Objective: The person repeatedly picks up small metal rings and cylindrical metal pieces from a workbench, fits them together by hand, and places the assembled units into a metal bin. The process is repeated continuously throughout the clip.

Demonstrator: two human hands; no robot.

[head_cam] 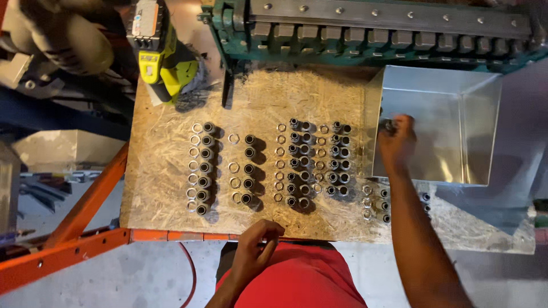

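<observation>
Two hands: right hand [397, 140] at metal box [479, 97] wall, left hand [257, 242] at board [171, 188] edge.

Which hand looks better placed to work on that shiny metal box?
The right hand, probably: it is already at the metal box's left wall, pinching a small fitting. The left hand is curled at the board's near edge, far from it.

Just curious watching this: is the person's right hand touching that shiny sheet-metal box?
Touching. In the head view the right hand rests against the left wall of the sheet-metal box, its fingers pinching a small dark fitting at that wall, with no gap visible.
</observation>
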